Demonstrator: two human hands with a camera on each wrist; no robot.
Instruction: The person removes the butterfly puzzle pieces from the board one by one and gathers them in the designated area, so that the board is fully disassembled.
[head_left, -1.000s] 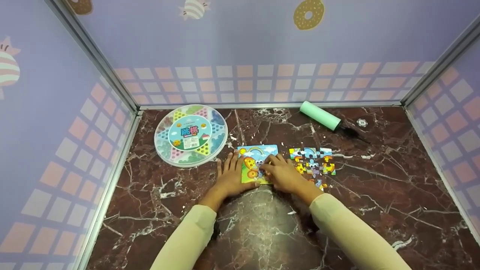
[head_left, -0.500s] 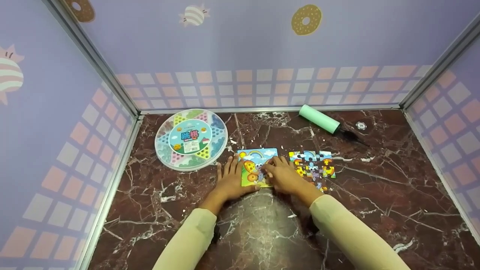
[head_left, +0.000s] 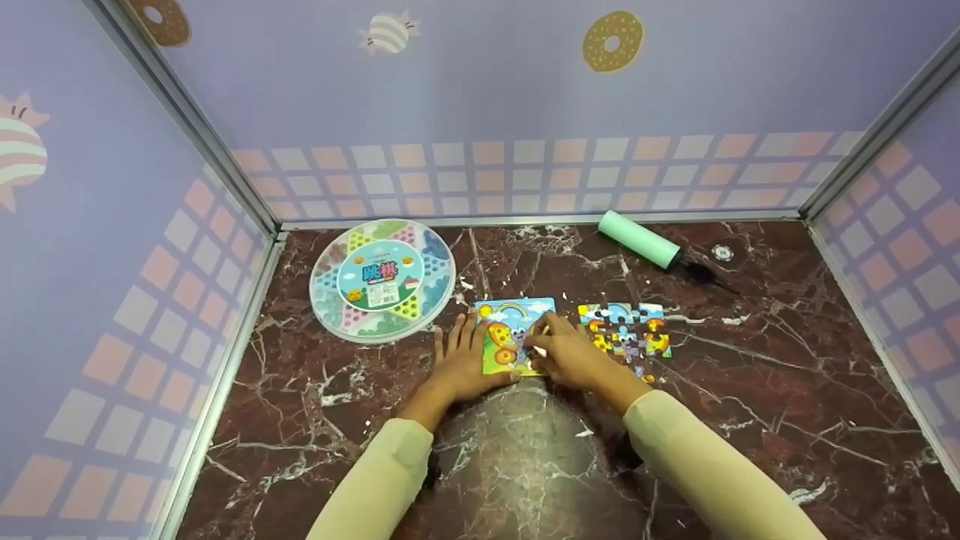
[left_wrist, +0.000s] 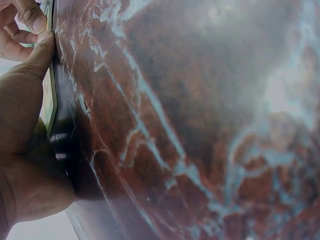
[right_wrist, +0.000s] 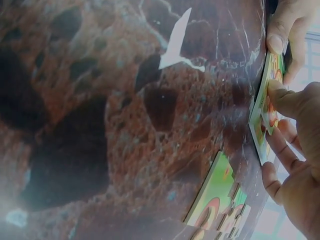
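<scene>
A small picture puzzle [head_left: 501, 361] with a sun, a rainbow and a cartoon mouse lies flat in the middle of the table. Spread, fairly straight fingers of my left hand [head_left: 459, 367] rest along its left side, and the thumb reaches to its lower edge. Over the puzzle's right half, my right hand [head_left: 574, 358] pinches a puzzle piece [right_wrist: 271, 114] between thumb and fingers, tilted up from the board in the right wrist view. My right hand hides much of the puzzle's right side. Close by on the right lies a second set of puzzle pieces [head_left: 628, 343], partly behind my right wrist.
A round Chinese checkers box [head_left: 382, 281] stands at the back left. Behind the puzzles lie a mint-green cylinder [head_left: 640, 238] with a black end and a round poker chip [head_left: 722, 252]. Patterned walls [head_left: 517, 176] enclose the marble table [head_left: 750, 420] at the back and sides.
The right fingers have shifted slightly, and a pale edge of the piece now shows between them. My left hand keeps its place on the puzzle. The head view has tipped up a little.
</scene>
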